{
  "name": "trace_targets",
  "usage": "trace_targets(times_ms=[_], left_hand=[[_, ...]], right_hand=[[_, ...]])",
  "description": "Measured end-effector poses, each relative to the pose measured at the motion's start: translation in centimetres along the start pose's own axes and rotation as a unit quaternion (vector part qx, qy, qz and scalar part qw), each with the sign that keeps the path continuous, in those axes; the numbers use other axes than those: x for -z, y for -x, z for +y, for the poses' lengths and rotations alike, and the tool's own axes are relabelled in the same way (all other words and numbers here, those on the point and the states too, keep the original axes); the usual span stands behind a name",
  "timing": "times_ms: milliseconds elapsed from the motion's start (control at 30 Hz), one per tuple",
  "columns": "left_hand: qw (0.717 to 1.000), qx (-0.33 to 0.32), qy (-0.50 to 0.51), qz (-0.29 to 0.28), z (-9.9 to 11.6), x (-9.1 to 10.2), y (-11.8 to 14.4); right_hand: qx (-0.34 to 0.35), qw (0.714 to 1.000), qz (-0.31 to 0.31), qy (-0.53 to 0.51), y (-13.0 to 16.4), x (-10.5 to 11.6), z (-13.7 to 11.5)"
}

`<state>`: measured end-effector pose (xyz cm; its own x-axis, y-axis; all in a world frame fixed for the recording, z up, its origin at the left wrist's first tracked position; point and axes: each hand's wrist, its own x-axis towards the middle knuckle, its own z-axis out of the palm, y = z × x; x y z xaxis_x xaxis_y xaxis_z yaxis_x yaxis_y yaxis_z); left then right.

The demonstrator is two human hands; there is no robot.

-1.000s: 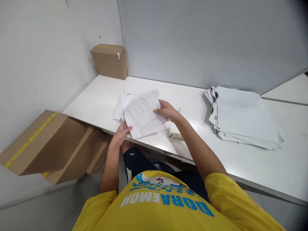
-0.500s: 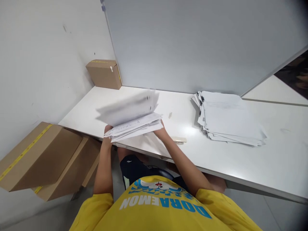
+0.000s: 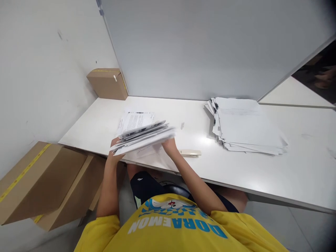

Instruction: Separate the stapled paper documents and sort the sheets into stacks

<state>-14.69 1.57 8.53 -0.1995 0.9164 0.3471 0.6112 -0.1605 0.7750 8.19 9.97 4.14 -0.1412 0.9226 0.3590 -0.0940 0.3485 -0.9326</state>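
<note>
Between my hands a stack of papers (image 3: 147, 137) is held up above the front of the white desk, seen nearly edge-on and a little blurred. My left hand (image 3: 114, 148) is closed around its left end, fingers partly hidden by the sheets. At the right end, my right hand (image 3: 169, 145) grips the same stack, its fingertips hidden behind it. Behind the stack, a printed sheet (image 3: 136, 119) lies on the desk. Just right of my right hand is a cream stapler (image 3: 191, 153).
A larger, uneven pile of papers (image 3: 244, 122) lies on the right of the desk (image 3: 301, 168). One cardboard box (image 3: 107, 84) stands in the back left corner. More cardboard boxes (image 3: 39, 182) are stacked left of the desk. A grey panel (image 3: 183, 49) rises behind.
The upper sheets, raised and fanned out before, have come down, and the stack looks narrower. A printed sheet now shows flat on the desk behind it. The view has shifted slightly.
</note>
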Motion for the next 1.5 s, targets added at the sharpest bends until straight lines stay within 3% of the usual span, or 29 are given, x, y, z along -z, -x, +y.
trace_targets(times_ms=[133,333,500,633,767,900,1067,1167,1333,1400,1500], left_hand=[[0.995,-0.007,0.087,0.057,-1.1,-1.2,-0.1],[0.948,0.025,0.219,0.227,-1.5,-3.7,-0.9],[0.921,0.044,0.226,0.315,1.6,-4.2,-2.6],[0.908,0.035,0.257,0.328,4.7,-2.9,-3.8],[0.9,0.063,0.311,0.298,6.2,-2.2,-4.2],[0.904,0.111,0.319,0.261,6.2,-2.5,-3.9],[0.937,0.095,0.282,0.182,5.9,-2.5,-3.5],[0.947,0.072,0.268,0.165,6.1,-2.1,-3.5],[0.94,0.069,0.288,0.169,7.3,-2.7,-3.2],[0.942,0.105,0.295,0.119,8.3,-3.7,-3.2],[0.943,0.155,0.294,-0.001,10.4,-6.1,-3.5]], right_hand=[[-0.023,1.0,-0.005,-0.017,-0.5,-0.7,-0.4],[-0.034,0.998,0.019,-0.059,-0.7,-1.5,-1.0],[-0.024,0.998,0.037,-0.036,-2.3,-1.1,-3.7],[-0.021,0.999,-0.027,-0.025,-4.1,0.7,-6.1],[-0.098,0.988,-0.102,-0.055,-4.2,1.8,-6.4],[-0.163,0.977,-0.105,-0.082,-3.4,2.0,-5.7],[-0.156,0.977,-0.123,-0.077,-2.9,2.1,-5.8],[-0.158,0.975,-0.138,-0.071,-2.5,2.6,-6.6],[-0.129,0.972,-0.175,-0.083,-1.5,6.0,-7.1],[-0.135,0.97,-0.174,-0.1,-0.6,8.0,-7.0],[-0.208,0.96,-0.13,-0.134,2.0,10.6,-6.9]])
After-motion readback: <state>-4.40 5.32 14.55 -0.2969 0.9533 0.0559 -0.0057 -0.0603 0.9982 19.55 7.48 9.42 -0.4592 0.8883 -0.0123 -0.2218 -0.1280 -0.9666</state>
